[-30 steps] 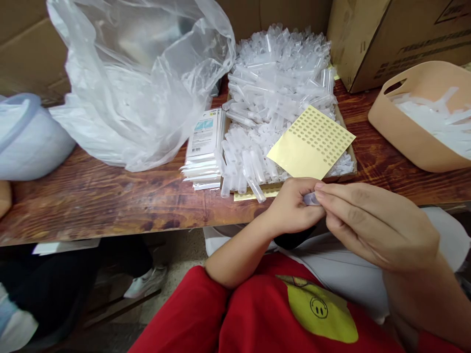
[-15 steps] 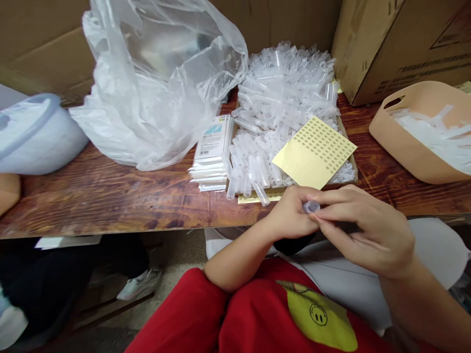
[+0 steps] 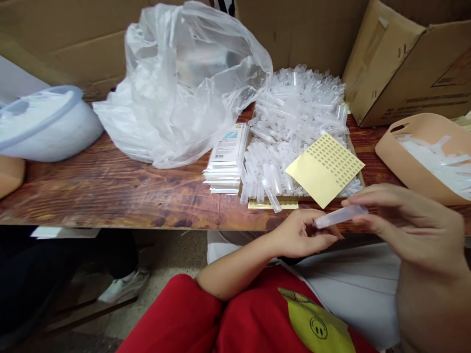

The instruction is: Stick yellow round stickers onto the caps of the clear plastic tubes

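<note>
A translucent plastic tube (image 3: 340,216) lies slantwise between my hands. My right hand (image 3: 415,223) pinches its right end between thumb and fingers. Loosely curled, my left hand (image 3: 300,233) is closed about the tube's left end, and its thumb points right beneath the tube. Whatever else the left palm may hold is hidden. Just beyond the hands, a yellow sheet of small round stickers (image 3: 324,169) rests on a heap of similar clear tubes (image 3: 298,113) in a shallow box. Several tubes lean out over the front of that heap.
Left of the heap is a stack of flat white packets (image 3: 226,157), beside a large clear plastic bag (image 3: 162,108). A bluish tub (image 3: 55,130) stands far left. On the right are a tan basket (image 3: 412,166) of white pieces and a cardboard box (image 3: 401,68).
My right hand has moved right, and the tube, earlier seen end-on in my left fist, now shows its length. My left hand has loosened. The view has shifted slightly.
</note>
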Tool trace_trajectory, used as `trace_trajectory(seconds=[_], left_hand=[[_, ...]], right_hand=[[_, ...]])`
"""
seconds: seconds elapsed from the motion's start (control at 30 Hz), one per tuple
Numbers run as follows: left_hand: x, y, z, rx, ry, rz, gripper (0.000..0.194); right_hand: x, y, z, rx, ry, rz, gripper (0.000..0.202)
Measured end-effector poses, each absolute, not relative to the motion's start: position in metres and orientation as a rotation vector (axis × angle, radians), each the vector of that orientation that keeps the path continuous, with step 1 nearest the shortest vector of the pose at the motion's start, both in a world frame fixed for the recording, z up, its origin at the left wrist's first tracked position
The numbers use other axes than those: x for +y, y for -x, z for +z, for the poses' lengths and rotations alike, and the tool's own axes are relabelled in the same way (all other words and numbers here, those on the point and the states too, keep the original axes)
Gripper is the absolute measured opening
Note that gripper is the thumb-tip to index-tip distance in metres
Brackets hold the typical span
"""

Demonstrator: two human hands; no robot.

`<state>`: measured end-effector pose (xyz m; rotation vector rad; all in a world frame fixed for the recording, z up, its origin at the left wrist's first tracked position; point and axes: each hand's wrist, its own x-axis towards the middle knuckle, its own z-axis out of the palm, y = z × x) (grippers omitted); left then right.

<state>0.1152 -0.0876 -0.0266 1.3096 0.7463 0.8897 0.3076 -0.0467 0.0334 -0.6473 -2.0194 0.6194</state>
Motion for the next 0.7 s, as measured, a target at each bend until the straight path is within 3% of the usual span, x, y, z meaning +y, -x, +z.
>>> trace_trajectory(seconds=[0.13, 0.4, 0.7], left_hand=[[-0.095, -0.107, -0.024, 0.805, -1.302, 0.804, 0.021], [-0.100, -0.096, -0.023, 0.872, -1.483, 0.784, 0.015], [-0.105, -0.087, -0.021, 0.920, -1.516, 0.799, 0.013]], right_hand=[[-0.032, -0.288, 0.041, -1.897, 0.623, 0.523, 0.033], [0.003, -0.198, 0.035, -2.110, 0.265, 0.070, 0.015], [0.004, -0.167, 0.016, -2.364, 0.282, -0.039, 0.013]])
